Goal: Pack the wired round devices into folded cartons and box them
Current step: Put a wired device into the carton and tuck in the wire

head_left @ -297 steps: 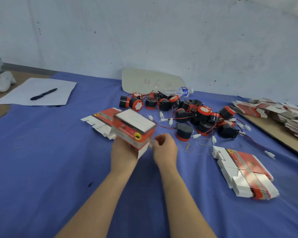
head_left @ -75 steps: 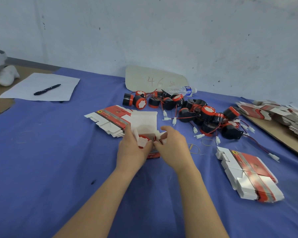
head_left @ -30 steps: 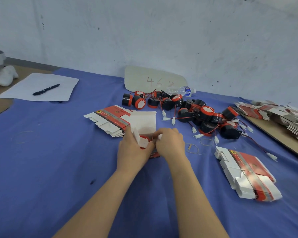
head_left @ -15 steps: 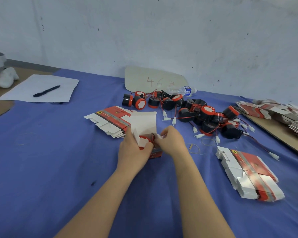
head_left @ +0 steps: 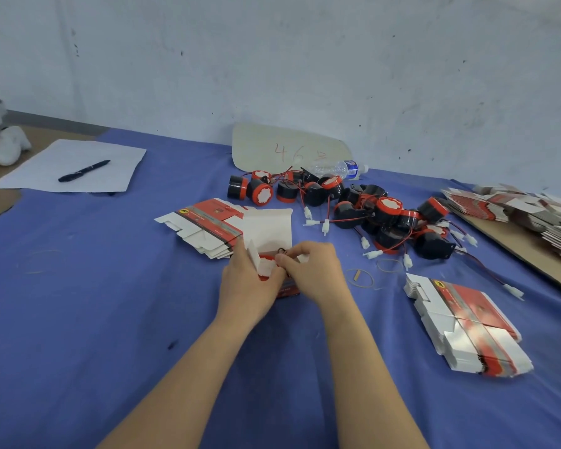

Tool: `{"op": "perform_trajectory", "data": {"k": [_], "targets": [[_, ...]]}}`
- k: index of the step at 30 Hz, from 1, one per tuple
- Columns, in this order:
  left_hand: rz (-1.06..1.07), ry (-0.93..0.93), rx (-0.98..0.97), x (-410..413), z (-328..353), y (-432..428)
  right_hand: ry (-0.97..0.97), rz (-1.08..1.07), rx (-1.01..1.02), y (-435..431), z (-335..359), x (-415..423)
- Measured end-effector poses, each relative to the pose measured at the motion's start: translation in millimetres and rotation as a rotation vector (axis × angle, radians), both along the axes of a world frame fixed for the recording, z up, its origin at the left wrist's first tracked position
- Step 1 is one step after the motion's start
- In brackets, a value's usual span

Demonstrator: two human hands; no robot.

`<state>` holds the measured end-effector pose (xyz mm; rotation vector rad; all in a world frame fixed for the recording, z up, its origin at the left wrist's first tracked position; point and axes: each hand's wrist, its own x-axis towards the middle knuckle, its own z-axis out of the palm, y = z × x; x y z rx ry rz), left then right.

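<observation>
Two hands: the left hand (head_left: 246, 286) grips the open carton (head_left: 269, 226) from its left side; the right hand (head_left: 314, 270) curls its fingers into the carton's mouth, pinching the round device (head_left: 266, 268) seated inside.
Surface: blue cloth (head_left: 94, 303), with the carton standing mid-table, lid flap up.
Device pile: wired black-and-red devices (head_left: 370, 212) heaped behind the hands.
Flat cartons: one stack (head_left: 204, 225) just left of the carton, another (head_left: 467, 325) to the right.
Far left: white sheet (head_left: 46, 176) with a pen (head_left: 84, 170) on it.
Room: scuffed pale wall (head_left: 272, 59), with a cardboard piece (head_left: 289, 150) marked 46 leaning against it.
</observation>
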<state>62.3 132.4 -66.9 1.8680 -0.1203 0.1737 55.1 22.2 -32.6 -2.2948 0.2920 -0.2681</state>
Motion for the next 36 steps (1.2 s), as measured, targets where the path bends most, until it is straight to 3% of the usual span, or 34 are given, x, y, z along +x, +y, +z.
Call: {"op": "perform_trajectory", "data": {"k": [5, 15, 20, 29, 36], "targets": [[0.008, 0.012, -0.038, 0, 0, 1, 0.002, -0.043, -0.373, -5, 15, -6], [0.027, 0.025, 0.005, 2, 2, -2, -0.028, 0.024, -0.243, 7, 36, 1], [0.025, 0.023, 0.015, 2, 0, -1, 0.045, 0.009, -0.289, 7, 21, 0], [0.019, 0.012, 0.012, 1, 0, 0, -0.071, -0.064, -0.413, 3, 9, -9], [0.028, -0.006, 0.007, 1, -1, -2, -0.125, -0.088, -0.634, 11, 4, -10]]}}
